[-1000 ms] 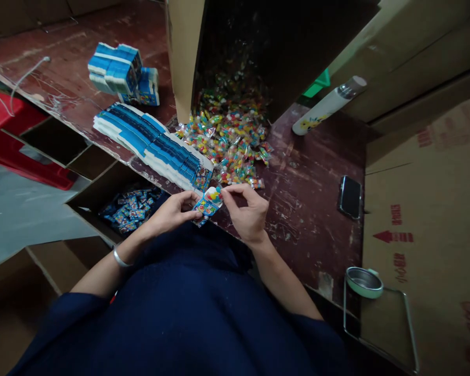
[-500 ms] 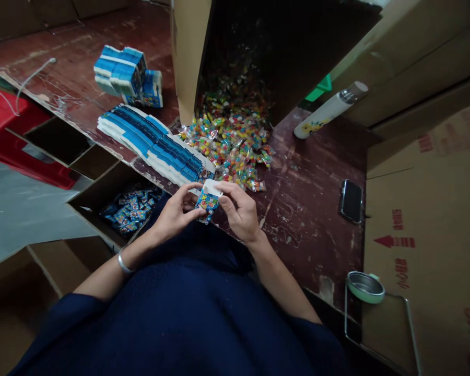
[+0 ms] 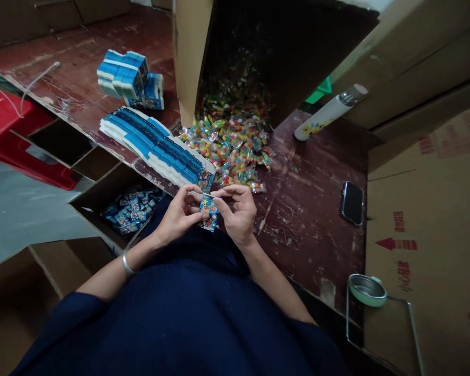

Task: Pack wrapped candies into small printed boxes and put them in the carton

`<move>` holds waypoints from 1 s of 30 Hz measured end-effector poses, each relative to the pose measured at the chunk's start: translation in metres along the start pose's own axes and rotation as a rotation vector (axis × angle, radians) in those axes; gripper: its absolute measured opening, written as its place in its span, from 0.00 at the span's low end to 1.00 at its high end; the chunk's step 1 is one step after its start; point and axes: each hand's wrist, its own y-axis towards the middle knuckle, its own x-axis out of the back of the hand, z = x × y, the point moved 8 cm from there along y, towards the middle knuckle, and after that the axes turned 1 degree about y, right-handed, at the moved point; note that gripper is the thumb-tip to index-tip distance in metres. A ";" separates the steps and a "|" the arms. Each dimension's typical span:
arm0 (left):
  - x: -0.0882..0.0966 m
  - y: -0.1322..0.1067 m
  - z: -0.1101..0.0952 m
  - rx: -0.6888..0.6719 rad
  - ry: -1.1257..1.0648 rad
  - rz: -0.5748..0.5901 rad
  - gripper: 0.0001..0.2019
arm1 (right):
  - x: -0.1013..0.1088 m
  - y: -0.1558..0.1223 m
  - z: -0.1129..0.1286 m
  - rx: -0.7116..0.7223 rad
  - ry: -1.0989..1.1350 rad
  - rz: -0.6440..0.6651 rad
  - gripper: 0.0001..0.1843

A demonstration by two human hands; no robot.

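Observation:
Both my hands pinch one small blue printed box [image 3: 209, 211] just in front of my body, at the near edge of the dark red table [image 3: 305, 209]. My left hand [image 3: 178, 214] grips its left side, and my right hand [image 3: 237, 211] closes over its top and right side. Right behind it lies a fanned row of flat blue and white box blanks [image 3: 152, 146]. A heap of small colourful candy packets [image 3: 235, 146] spills out of a tipped cardboard carton [image 3: 188, 57] onto the table.
A carton of finished blue boxes [image 3: 131, 209] sits low at my left. More stacked blue boxes [image 3: 129, 78] stand at the back left. A white bottle [image 3: 329, 110], a black phone [image 3: 351, 202], a metal cup [image 3: 367, 290] and big cardboard cartons [image 3: 426, 209] are on the right.
The box's white top flap stood open a second ago. My right fingers have since folded it down, and the box now sits shut between both hands, slightly lower and closer to my body.

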 end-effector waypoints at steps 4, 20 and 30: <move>0.004 -0.002 -0.002 -0.046 0.055 -0.026 0.26 | -0.010 0.007 -0.005 -0.152 0.066 0.101 0.18; 0.015 -0.005 -0.011 -0.037 0.251 0.037 0.19 | -0.013 0.021 0.009 -0.010 -0.161 0.302 0.21; 0.121 -0.015 -0.087 -0.096 1.059 -0.037 0.26 | -0.026 0.042 -0.049 0.102 -0.716 0.463 0.23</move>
